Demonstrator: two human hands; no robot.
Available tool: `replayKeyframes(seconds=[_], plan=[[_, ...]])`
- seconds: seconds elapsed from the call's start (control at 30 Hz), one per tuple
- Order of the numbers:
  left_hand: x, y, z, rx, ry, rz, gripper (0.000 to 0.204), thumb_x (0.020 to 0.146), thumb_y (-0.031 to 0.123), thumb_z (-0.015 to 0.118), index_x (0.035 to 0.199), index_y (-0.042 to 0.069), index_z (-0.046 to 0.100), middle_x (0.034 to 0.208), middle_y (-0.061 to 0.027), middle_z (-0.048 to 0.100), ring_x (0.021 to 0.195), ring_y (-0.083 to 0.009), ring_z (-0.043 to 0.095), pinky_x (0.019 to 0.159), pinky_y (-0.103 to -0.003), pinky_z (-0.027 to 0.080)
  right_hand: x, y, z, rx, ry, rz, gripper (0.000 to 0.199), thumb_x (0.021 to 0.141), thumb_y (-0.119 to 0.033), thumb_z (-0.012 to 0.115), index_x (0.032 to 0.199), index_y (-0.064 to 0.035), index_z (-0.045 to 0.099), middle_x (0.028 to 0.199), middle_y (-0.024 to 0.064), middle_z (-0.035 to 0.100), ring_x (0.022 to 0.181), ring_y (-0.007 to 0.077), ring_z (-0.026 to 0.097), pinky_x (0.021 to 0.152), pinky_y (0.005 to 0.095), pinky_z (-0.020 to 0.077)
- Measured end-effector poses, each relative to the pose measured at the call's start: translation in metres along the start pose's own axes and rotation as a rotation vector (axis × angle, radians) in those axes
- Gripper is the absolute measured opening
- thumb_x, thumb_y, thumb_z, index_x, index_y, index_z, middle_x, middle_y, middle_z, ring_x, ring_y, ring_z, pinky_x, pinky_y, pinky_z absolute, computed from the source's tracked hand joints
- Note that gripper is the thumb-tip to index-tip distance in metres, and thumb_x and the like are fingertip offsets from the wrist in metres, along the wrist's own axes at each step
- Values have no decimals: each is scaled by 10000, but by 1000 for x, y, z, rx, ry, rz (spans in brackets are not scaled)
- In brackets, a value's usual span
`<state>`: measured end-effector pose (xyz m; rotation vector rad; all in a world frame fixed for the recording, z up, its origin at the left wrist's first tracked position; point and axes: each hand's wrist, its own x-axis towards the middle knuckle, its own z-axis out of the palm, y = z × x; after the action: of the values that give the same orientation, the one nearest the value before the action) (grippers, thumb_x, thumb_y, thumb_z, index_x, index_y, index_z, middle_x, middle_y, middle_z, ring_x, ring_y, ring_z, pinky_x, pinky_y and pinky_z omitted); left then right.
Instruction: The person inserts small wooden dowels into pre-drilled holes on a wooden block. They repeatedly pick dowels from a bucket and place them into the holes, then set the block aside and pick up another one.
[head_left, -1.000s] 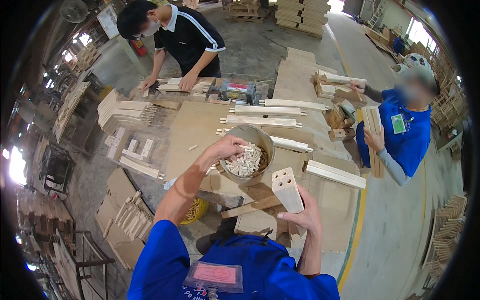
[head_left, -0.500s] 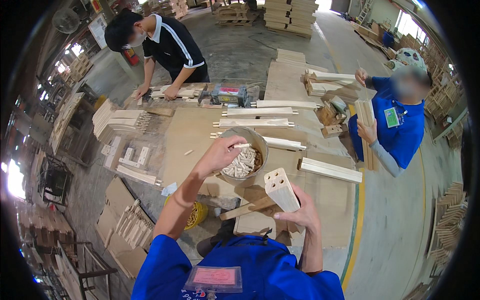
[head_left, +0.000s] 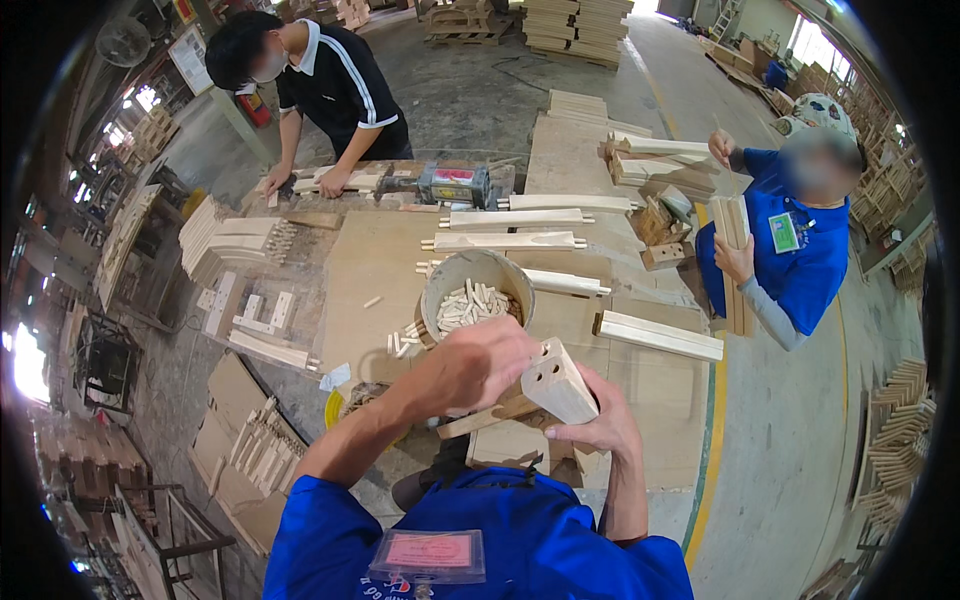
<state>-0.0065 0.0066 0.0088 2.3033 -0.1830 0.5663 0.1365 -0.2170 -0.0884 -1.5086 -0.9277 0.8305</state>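
My right hand (head_left: 603, 415) grips a pale wooden piece (head_left: 566, 388), its drilled end tilted up and toward the left. Dark round holes show in that end; my left fingers cover part of it. My left hand (head_left: 492, 362) is pinched at the upper edge of the drilled end. The wooden dowel seen in these fingers a moment earlier is hidden behind them now. Just beyond, a grey bucket (head_left: 432, 300) stands on the cardboard-covered table, with many short wooden dowels (head_left: 476, 304) inside. More loose dowels (head_left: 405, 338) lie against its left side.
Several tenoned wooden rails (head_left: 515, 241) lie past the bucket, near a grey motor machine (head_left: 453, 186). At right rests a pair of wooden bars (head_left: 660, 335). A co-worker in black (head_left: 345, 90) handles wood at far left; another in blue (head_left: 800, 230) holds wooden bars at right.
My left hand has moved from above the bucket toward me and right, up to the drilled end of the wooden piece. My right hand stays nearly where it was, still holding that piece.
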Motion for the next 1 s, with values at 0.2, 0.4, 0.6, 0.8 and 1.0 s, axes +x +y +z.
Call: replayKeyframes(seconds=[0.2, 0.4, 0.6, 0.8, 1.0], plan=[[-11, -8, -34, -255, 1, -107, 138, 950, 34, 649, 1086, 17, 670, 966, -97, 676, 806, -180, 641, 677, -300, 522, -9, 1, -12, 136, 108, 45, 892, 588, -215, 971, 1366, -17, 581, 1210, 72, 668, 1126, 168, 611, 978, 344, 485], [-22, -7, -18, -403, -22, -302, 142, 941, 48, 662, 1082, 40, 674, 940, -92, 676, 801, -173, 650, 690, -305, 528, -5, -28, -13, 538, -227, -58, 1135, 432, -145, 1025, 1423, 18, 497, 1296, 135, 623, 1014, 183, 664, 848, 352, 570], [-21, -6, 4, -433, -73, -133, 213, 895, -32, 633, 1098, 26, 659, 975, -106, 690, 870, -203, 671, 744, -341, 530, 12, -39, 0, 347, -343, -74, 866, 443, -292, 1025, 1188, -20, 678, 1054, 46, 700, 905, 136, 649, 789, 297, 521], [-31, -22, 24, -728, -42, -284, 174, 937, -16, 583, 1098, 33, 626, 917, -63, 658, 810, -212, 661, 746, -334, 551, 23, -32, 2, 383, -385, -23, 869, 439, -241, 1051, 1172, 6, 656, 981, 33, 711, 825, 123, 659, 709, 301, 531], [-33, -15, 2, -644, 383, -259, 91, 989, 116, 590, 1011, 36, 628, 799, -45, 631, 671, -148, 607, 596, -318, 483, 27, -35, 4, 215, -331, -141, 1042, 437, -222, 1035, 1318, 43, 545, 952, 36, 685, 864, 148, 662, 756, 290, 554]])
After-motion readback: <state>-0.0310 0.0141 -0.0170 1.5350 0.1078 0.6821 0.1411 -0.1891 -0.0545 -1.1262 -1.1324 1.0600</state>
